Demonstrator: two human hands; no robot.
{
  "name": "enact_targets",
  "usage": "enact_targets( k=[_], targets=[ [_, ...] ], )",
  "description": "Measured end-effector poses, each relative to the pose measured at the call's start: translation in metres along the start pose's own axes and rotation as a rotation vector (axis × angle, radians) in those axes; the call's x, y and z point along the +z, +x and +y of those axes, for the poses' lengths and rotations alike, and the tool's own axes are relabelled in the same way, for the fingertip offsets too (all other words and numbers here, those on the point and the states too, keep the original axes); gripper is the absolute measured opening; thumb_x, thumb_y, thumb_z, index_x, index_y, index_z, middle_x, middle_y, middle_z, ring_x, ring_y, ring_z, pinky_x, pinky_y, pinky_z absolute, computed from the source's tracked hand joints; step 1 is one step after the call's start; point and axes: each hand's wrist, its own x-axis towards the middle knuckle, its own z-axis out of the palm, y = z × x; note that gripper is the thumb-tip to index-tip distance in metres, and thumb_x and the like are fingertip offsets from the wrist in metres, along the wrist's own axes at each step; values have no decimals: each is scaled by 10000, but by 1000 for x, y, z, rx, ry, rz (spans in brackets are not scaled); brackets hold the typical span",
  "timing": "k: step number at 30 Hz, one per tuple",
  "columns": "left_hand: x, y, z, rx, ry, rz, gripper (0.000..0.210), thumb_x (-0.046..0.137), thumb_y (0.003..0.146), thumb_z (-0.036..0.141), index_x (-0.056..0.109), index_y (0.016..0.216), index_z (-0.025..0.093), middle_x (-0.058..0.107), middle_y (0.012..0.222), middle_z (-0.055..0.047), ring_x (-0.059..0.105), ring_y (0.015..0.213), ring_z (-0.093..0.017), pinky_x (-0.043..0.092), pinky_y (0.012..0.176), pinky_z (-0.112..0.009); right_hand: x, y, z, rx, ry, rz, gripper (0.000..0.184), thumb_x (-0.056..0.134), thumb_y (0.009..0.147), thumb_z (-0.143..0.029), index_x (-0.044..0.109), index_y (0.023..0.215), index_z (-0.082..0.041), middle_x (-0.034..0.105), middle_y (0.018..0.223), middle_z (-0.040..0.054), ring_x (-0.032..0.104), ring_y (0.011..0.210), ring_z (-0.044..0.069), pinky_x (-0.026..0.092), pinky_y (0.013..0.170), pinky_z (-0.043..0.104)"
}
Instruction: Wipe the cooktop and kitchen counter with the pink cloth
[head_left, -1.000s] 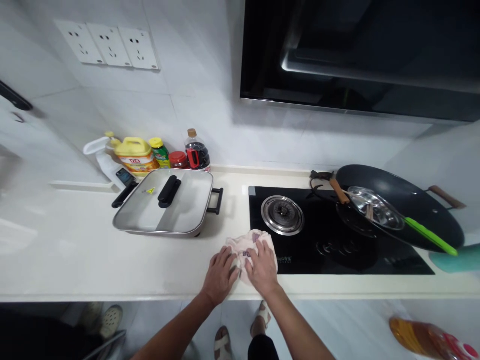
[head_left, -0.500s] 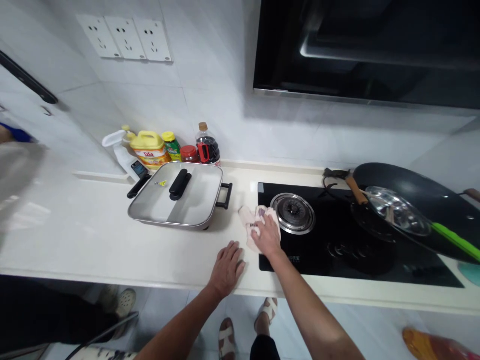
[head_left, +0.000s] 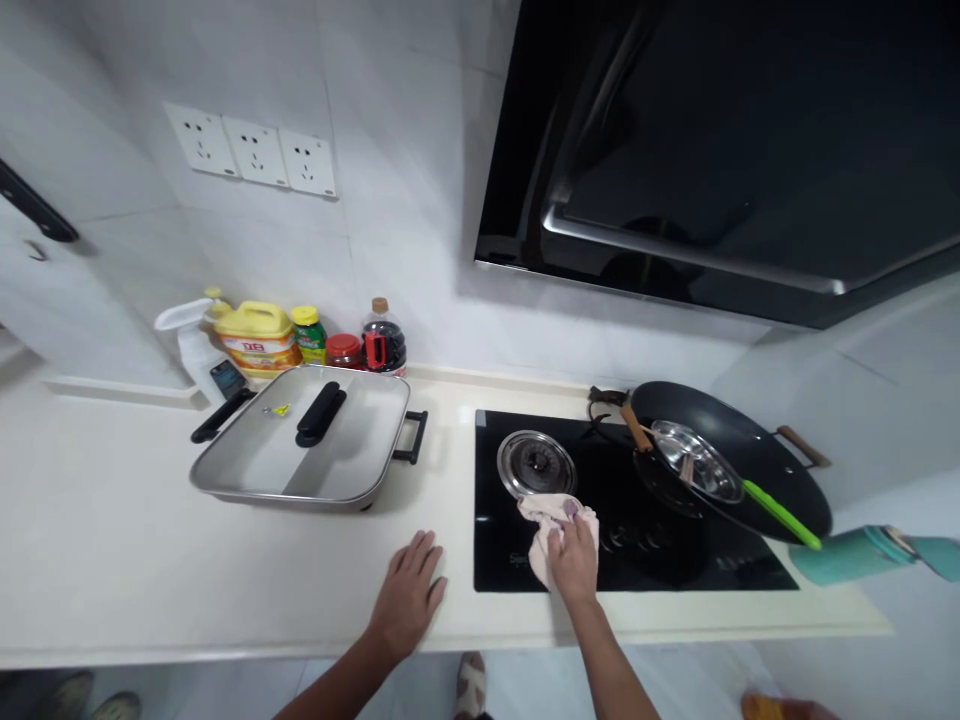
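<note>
My right hand (head_left: 576, 568) presses a pale pink cloth (head_left: 543, 507) onto the black glass cooktop (head_left: 495, 545), just in front of the left burner (head_left: 537, 463). Its fingers bunch the cloth a little. Flat on the cream countertop (head_left: 315, 580), left of the cooktop, lies my left hand (head_left: 409, 595) with fingers stretched out and nothing in it. Beyond that hand sits a rectangular electric pan (head_left: 247, 462) with a glass lid and black handles.
A large black wok (head_left: 757, 450) takes up the cooktop's right side, with a steel bowl (head_left: 712, 470) and a green-handled utensil (head_left: 780, 512) in it. Along the wall stand a spray bottle (head_left: 199, 350), a yellow jug (head_left: 259, 340) and a dark sauce bottle (head_left: 385, 340). A range hood (head_left: 675, 150) hangs above.
My right hand has slid the cloth from the cooktop's left edge onto the glass in front of the burner. My left hand stays flat on the counter. The view has turned right.
</note>
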Motion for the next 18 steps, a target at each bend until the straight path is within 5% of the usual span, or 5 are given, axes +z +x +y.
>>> enact_targets(
  k=[8,18],
  targets=[
    [1,-6,-5,49,111,22,448,560,997,368,592,1404,184,575,1524,-118,487,1445,-266,438,1100,-400,42,94,47,211,-76,76,490,301,977,-378,684,1094,-96,659,1147,232,577,1168,348,429,1053,476],
    [-10,-7,-6,50,122,-51,571,584,986,426,493,1522,252,517,1585,-92,490,1457,-254,454,1136,-374,80,209,84,51,-42,-172,480,413,917,-366,724,1156,-88,609,1385,209,492,1326,314,337,1148,408]
  ],
)
